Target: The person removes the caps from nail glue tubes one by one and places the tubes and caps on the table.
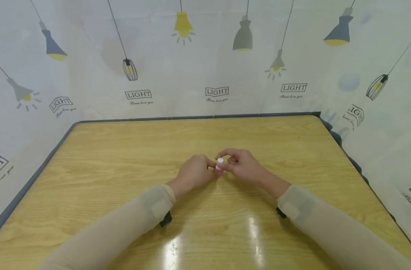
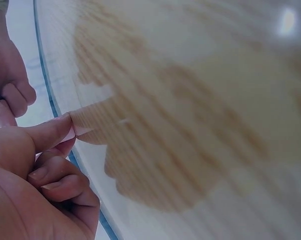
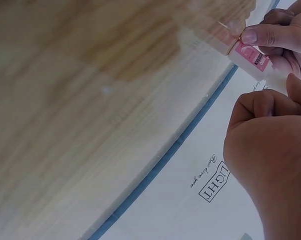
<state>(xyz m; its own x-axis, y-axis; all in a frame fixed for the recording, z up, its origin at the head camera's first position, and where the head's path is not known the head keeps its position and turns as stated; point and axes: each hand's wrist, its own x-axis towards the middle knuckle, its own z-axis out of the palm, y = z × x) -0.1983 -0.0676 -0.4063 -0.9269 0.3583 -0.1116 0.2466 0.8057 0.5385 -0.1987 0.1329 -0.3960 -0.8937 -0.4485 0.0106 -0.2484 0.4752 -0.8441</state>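
Note:
A small white bottle (image 3: 253,59) with a pink label stands upright on the wooden table in the head view. My left hand (image 1: 196,170) pinches it low down between thumb and index finger, the other fingers curled in. The white cap (image 1: 220,160) shows on top. Around this cap is my right hand (image 1: 244,165), its thumb at the near side and its index finger arched behind. In the right wrist view the right hand (image 3: 270,130) hides most of the cap. The left wrist view shows the left thumb (image 2: 53,131) over the bottle, which is mostly hidden.
The glossy wooden table (image 1: 124,146) reflects the hands and overhead light. A dark edge strip (image 1: 192,117) runs along its back. Pale curtains (image 1: 100,90) printed with lamps stand behind and at both sides.

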